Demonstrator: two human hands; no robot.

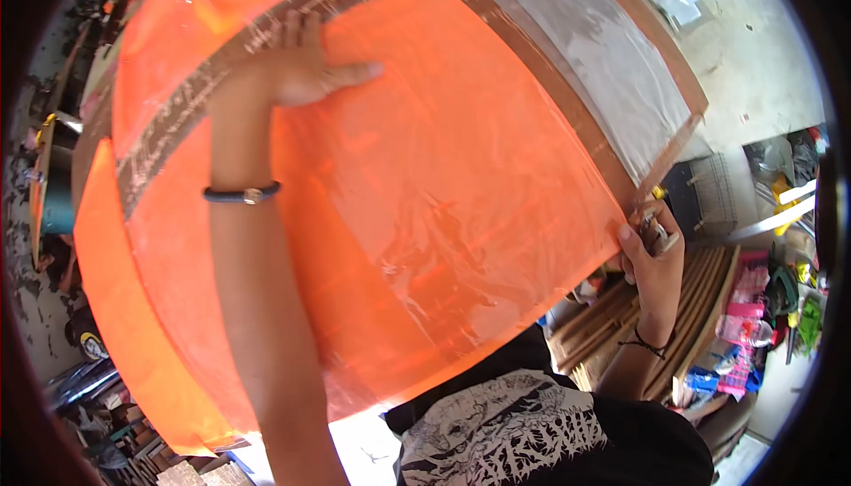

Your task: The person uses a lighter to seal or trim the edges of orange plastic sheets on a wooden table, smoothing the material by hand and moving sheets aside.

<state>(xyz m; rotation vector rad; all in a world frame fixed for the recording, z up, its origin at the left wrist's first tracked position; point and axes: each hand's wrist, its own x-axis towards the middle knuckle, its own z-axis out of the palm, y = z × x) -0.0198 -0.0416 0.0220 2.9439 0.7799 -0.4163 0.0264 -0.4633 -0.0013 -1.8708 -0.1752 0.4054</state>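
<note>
A large orange plastic sheet (461,132) lies over a brown board (581,136), with wrinkles and shine near its lower middle. My left hand (301,65) rests flat on the sheet's upper left, fingers spread, beside a scuffed brown strip. At the right corner my right hand (651,242) has its fingers curled, the thumb pressed on the orange sheet's edge. Something small and shiny shows among those fingers, too unclear to name. A grey plastic sheet (585,52) covers the board's far right part.
A bundle of brown wooden strips (700,282) lies below my right hand. Pink and clear plastic items (745,331) crowd the right side. A pale surface (753,52) bearing a small white packet (681,0) is at the far right. Wood offcuts (182,473) sit at lower left.
</note>
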